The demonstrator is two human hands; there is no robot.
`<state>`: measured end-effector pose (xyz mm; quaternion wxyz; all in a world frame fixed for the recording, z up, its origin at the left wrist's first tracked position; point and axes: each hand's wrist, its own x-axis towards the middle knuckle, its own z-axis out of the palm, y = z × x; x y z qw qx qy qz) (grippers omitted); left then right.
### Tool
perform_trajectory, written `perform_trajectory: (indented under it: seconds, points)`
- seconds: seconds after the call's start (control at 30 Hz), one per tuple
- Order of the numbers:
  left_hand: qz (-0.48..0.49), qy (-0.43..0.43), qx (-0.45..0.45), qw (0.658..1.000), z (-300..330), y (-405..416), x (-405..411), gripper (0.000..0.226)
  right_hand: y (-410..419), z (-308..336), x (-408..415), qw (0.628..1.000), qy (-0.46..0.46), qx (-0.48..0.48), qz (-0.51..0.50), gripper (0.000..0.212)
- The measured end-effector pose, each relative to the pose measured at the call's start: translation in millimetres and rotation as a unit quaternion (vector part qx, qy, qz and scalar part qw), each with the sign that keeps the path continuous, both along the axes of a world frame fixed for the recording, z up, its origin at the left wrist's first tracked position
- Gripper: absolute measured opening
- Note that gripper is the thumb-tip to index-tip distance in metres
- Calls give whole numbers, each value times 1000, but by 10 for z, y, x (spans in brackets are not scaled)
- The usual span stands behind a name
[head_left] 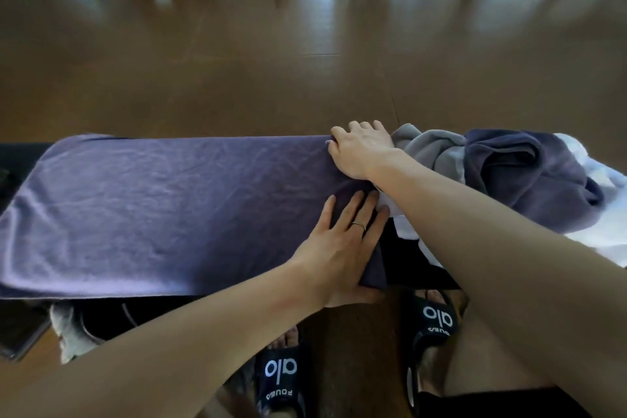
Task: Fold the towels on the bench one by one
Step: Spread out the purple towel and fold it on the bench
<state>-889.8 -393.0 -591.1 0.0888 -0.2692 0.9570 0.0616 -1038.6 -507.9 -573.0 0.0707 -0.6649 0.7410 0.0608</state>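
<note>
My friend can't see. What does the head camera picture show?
A person's two hands work on a purple towel spread flat over a bench: the right hand grips its far corner, the left hand presses its near end. Crumpled towels wait alongside.

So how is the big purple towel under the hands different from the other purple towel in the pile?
The spread purple towel lies flat and smooth along the bench; the crumpled dark purple towel sits bunched in the heap. The left hand and right hand touch the flat one; nothing touches the crumpled one. The flat one looks lighter. Both are soft purple cloth.
</note>
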Motion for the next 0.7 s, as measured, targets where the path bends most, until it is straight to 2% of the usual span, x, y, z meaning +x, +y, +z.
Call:
perform_trajectory:
  seconds: [0.2,0.27,0.37,0.47,0.53,0.7]
  points:
    - [23,34,57,998,92,-26,43,122,31,5,26,1000,-2,-18,-2,53]
    - [24,36,60,997,99,-23,85,118,38,6,21,1000,8,4,-20,53]
    - [11,12,0,1000,21,50,124,111,35,9,-19,998,-9,27,-50,54]
    - [12,8,-27,1000,13,140,92,105,24,14,-58,996,-25,30,-76,64]
    - [-1,3,-46,999,43,222,67,98,23,21,-73,995,-42,31,-82,63]
    - [-40,36,-116,992,33,301,45,74,35,86,-74,986,-136,-44,-88,50]
